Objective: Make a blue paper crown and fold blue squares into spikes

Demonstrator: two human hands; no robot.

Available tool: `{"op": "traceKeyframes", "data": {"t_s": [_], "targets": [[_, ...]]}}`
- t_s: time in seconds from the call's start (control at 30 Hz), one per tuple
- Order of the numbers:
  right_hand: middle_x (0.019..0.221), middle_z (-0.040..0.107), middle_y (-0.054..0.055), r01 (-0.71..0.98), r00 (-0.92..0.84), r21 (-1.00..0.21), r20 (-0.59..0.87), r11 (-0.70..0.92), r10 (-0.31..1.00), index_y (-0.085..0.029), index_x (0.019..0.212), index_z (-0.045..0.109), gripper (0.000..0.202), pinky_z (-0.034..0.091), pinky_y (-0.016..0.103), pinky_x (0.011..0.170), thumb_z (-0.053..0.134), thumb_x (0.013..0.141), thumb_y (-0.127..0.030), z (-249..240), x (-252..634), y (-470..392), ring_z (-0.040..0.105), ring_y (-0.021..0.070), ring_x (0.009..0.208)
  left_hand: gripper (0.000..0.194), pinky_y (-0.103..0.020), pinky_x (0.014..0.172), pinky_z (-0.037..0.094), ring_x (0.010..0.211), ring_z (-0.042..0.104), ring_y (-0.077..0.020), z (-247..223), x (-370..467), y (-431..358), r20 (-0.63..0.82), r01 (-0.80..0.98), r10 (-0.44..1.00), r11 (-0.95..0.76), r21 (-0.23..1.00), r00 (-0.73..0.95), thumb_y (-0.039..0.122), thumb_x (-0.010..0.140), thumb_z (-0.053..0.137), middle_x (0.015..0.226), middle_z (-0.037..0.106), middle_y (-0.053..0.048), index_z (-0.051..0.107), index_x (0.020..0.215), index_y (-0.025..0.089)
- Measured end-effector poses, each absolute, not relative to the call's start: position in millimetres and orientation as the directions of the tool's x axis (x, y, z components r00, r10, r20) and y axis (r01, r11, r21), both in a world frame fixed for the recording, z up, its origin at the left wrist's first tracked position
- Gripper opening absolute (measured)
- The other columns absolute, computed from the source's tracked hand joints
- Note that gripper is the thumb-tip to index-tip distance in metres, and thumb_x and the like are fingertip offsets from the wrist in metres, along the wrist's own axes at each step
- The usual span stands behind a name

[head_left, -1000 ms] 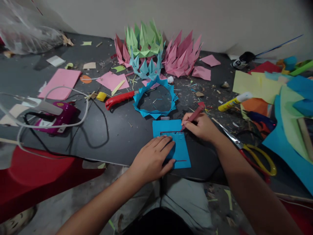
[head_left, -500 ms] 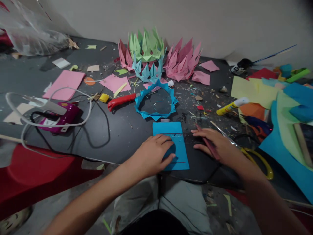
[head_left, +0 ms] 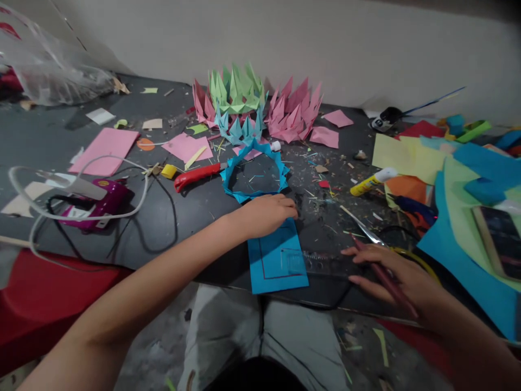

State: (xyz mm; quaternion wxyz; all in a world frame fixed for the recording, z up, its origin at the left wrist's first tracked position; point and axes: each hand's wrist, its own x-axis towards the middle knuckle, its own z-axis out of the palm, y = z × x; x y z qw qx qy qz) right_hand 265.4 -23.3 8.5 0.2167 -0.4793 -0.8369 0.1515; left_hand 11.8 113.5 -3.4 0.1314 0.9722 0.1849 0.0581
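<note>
My left hand [head_left: 272,213] lies over the top edge of the blue paper sheet [head_left: 272,267], fingers curled and close together; what is under them is hidden. Dark red lines run down the sheet's left part and along its bottom. Across its right side lies a clear ruler [head_left: 319,262], reaching onto the table. My right hand [head_left: 393,274] is closed around a dark red pencil [head_left: 385,277], with its fingertips at the ruler's right end. Just beyond my left hand sits a blue zigzag paper ring [head_left: 228,182].
Folded paper crowns [head_left: 238,95] stand by the wall. A red cutter [head_left: 195,177] and a purple device [head_left: 95,203] with cables lie left. To the right are scissors [head_left: 368,231], a glue stick [head_left: 372,182], coloured papers [head_left: 407,157] and a phone [head_left: 500,239]. Paper scraps litter the table.
My left hand has moved from the sheet's middle up to its top edge. My right hand has come lower and rightward, still with the pencil. The clear ruler and the line on the left now show.
</note>
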Motion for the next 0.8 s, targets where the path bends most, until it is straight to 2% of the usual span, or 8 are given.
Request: {"op": "traceKeyframes", "data": {"t_s": [0.1, 0.17, 0.27, 0.33, 0.5, 0.67, 0.73, 0.8], "targets": [[0.091, 0.068, 0.006, 0.745, -0.392, -0.497, 0.213, 0.445, 0.895, -0.026, 0.09, 0.049, 0.018, 0.054, 0.031, 0.067, 0.06, 0.076, -0.031, 9.5, 268.9, -26.8, 0.067, 0.0199, 0.08, 0.023, -0.031, 0.079, 0.042, 0.095, 0.053, -0.0209, 9.9, 7.1, 111.4, 0.013, 0.396, 0.411, -0.886, 0.241, 0.912, 0.008, 0.081, 0.046, 0.093, 0.062, -0.006, 0.063, 0.093, 0.016], [0.092, 0.068, 0.006, 0.735, -0.362, -0.534, 0.211, 0.418, 0.908, -0.027, 0.091, 0.048, 0.019, 0.053, 0.032, 0.068, 0.06, 0.077, -0.032, 10.1, 267.7, -27.0, 0.066, 0.0199, 0.081, 0.021, -0.03, 0.077, 0.042, 0.091, 0.054, -0.0195, 20.5, 0.9, 111.3, -0.045, 0.425, 0.432, -0.855, 0.298, 0.901, 0.008, 0.081, 0.045, 0.088, 0.061, -0.005, 0.064, 0.087, 0.016], [0.093, 0.067, 0.006, 0.71, -0.344, -0.564, 0.243, 0.421, 0.907, -0.027, 0.092, 0.048, 0.02, 0.053, 0.033, 0.071, 0.06, 0.077, -0.032, 9.0, 262.9, -25.9, 0.065, 0.0206, 0.086, 0.022, -0.027, 0.07, 0.043, 0.08, 0.057, -0.0155, 32.9, -15.2, 109.1, -0.104, 0.493, 0.499, -0.761, 0.422, 0.86, 0.008, 0.082, 0.042, 0.092, 0.061, -0.004, 0.062, 0.087, 0.015], [0.095, 0.066, 0.006, 0.696, -0.354, -0.568, 0.261, 0.44, 0.898, -0.026, 0.093, 0.048, 0.02, 0.052, 0.034, 0.074, 0.06, 0.077, -0.029, 6.2, 257.9, -24.2, 0.064, 0.0206, 0.09, 0.023, -0.026, 0.072, 0.043, 0.081, 0.057, -0.015, 34.7, -29.3, 104.2, -0.082, 0.535, 0.571, -0.697, 0.477, 0.817, 0.007, 0.082, 0.041, 0.091, 0.061, -0.004, 0.062, 0.087, 0.015], [0.104, 0.063, 0.008, 0.697, -0.371, -0.554, 0.264, 0.455, 0.89, -0.025, 0.097, 0.047, 0.022, 0.049, 0.038, 0.083, 0.059, 0.079, -0.025, -5.8, 237.8, -13.6, 0.06, 0.0203, 0.097, 0.017, -0.028, 0.074, 0.045, 0.081, 0.059, -0.0158, 14.7, -59.7, 82.2, -0.036, 0.681, 0.806, -0.474, 0.559, 0.591, 0.009, 0.081, 0.046, 0.088, 0.063, -0.004, 0.062, 0.084, 0.015], [0.103, 0.065, 0.008, 0.684, -0.454, -0.513, 0.257, 0.519, 0.853, -0.024, 0.094, 0.05, 0.016, 0.05, 0.039, 0.082, 0.058, 0.081, -0.026, -16.0, 218.4, 1.9, 0.061, 0.0208, 0.097, 0.014, -0.031, 0.074, 0.047, 0.083, 0.059, -0.0172, -2.9, -71.2, 63.3, -0.015, 0.704, 0.882, -0.365, 0.61, 0.471, 0.015, 0.084, 0.047, 0.087, 0.064, -0.004, 0.061, 0.084, 0.017], [0.102, 0.065, 0.008, 0.673, -0.488, -0.497, 0.258, 0.548, 0.833, -0.024, 0.094, 0.05, 0.014, 0.051, 0.039, 0.082, 0.057, 0.081, -0.025, -18.1, 214.9, 6.6, 0.061, 0.0209, 0.097, 0.013, -0.032, 0.075, 0.047, 0.084, 0.058, -0.0181, -4.4, -72.1, 58.8, 0.01, 0.717, 0.893, -0.368, 0.592, 0.45, 0.017, 0.084, 0.048, 0.087, 0.063, -0.004, 0.061, 0.085, 0.018], [0.102, 0.066, 0.008, 0.669, -0.494, -0.489, 0.272, 0.56, 0.826, -0.024, 0.094, 0.051, 0.014, 0.051, 0.039, 0.081, 0.057, 0.081, -0.024, -19.0, 213.5, 10.0, 0.061, 0.0208, 0.097, 0.014, -0.034, 0.076, 0.048, 0.085, 0.057, -0.0189, -4.9, -70.1, 53.9, 0.103, 0.722, 0.892, -0.419, 0.55, 0.439, 0.018, 0.085, 0.047, 0.09, 0.062, -0.005, 0.061, 0.087, 0.017]]}}
